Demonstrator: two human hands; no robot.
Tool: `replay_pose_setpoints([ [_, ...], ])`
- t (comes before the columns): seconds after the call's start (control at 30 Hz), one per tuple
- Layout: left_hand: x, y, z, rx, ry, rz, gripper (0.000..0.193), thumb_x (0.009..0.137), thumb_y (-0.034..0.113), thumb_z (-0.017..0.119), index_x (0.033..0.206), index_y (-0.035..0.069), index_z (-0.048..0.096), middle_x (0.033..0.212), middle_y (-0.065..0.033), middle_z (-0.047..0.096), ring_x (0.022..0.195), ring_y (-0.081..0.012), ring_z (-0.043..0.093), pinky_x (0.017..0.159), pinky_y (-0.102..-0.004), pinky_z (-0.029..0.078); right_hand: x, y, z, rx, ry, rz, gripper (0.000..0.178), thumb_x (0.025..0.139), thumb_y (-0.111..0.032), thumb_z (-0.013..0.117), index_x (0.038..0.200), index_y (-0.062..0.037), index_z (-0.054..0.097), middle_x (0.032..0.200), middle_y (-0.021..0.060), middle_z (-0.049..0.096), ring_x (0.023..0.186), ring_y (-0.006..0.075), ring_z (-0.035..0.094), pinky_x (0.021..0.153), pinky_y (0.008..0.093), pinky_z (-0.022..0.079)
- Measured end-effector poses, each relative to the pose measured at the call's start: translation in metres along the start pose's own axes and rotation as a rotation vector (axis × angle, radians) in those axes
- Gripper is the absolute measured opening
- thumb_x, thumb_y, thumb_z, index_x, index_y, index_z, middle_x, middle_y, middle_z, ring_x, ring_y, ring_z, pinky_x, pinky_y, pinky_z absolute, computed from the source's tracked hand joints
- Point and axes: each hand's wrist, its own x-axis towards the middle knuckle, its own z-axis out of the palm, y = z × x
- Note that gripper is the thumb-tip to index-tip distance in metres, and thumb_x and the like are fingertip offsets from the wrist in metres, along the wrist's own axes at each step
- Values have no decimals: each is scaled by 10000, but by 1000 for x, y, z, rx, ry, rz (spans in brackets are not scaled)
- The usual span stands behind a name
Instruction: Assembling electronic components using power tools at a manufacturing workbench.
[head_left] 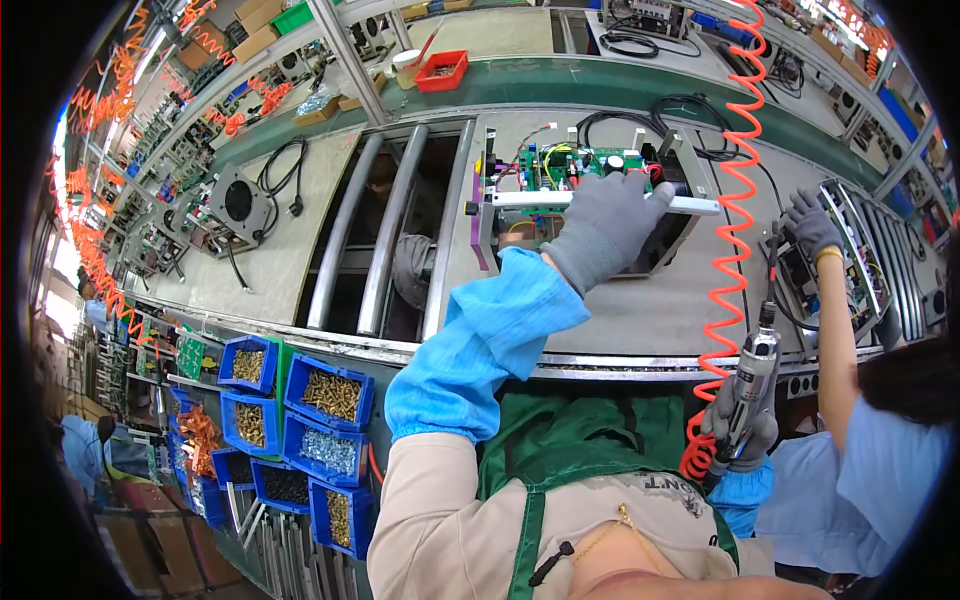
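An open metal chassis [520, 201] with a green circuit board [570, 165], coloured wires and a purple side plate [481, 215] stands on the bench in front of me. My left hand [610, 225], in a grey glove and blue sleeve cover, reaches over its pale front bar with fingers curled round it. The thumb side lies near a black part at the chassis's right end. Low on the right, my gloved right hand [735, 430] is closed around a silver pneumatic screwdriver [757, 370]. Its shaft points up and away from me, apart from the chassis.
Blue bins [328, 396] of screws hang at the bench's front left. Metal rollers [393, 230] lie left of the chassis. A coiled orange air hose [735, 200] hangs to its right. At the right, a co-worker's gloved hand [811, 222] touches another unit [855, 245]. A red tray [441, 71] sits behind.
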Motion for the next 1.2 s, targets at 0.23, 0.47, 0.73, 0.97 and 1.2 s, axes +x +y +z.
replay_pose_setpoints([
  [0.23, -1, -8, -7, 45, -117, -21, 471, 827, 102, 600, 1285, 192, 536, 965, -99, 571, 803, -254, 615, 633, -401, 462, 7, 6, 9, -37, 7, 35, 1038, 737, -160, 729, 1516, -270, 51, 818, 214, 562, 558, 278, 642, 592, 455, 600],
  [0.47, 5, -20, -5, 36, -188, -70, 417, 835, 99, 583, 1241, 189, 566, 936, -109, 577, 822, -269, 630, 651, -405, 480, 6, 11, 6, -36, -54, 23, 1042, 752, -169, 758, 1516, -261, 55, 851, 238, 571, 607, 301, 664, 603, 461, 602],
  [0.73, 5, -33, 7, -135, -129, -77, 287, 925, 181, 506, 1202, 191, 577, 969, -141, 587, 785, -359, 629, 673, -460, 525, 9, 1, 12, -205, 123, 244, 1282, 536, -414, 899, 1515, -285, 83, 794, 187, 590, 585, 262, 644, 587, 416, 584],
  [0.97, 3, -34, 9, -203, -164, -107, 276, 937, 209, 506, 1202, 202, 586, 1016, -130, 588, 818, -355, 622, 696, -448, 523, 9, -2, 26, -266, 233, 300, 1340, 483, -410, 906, 1521, -216, 81, 820, 160, 578, 564, 225, 620, 579, 373, 578],
  [1.2, 0, -38, 10, -209, 102, 14, 299, 829, 105, 603, 1126, 130, 631, 989, -130, 614, 843, -338, 601, 717, -417, 509, 3, -4, -3, -179, 98, 118, 1144, 654, -280, 860, 1513, -269, 104, 831, 223, 605, 596, 289, 656, 604, 455, 604],
])
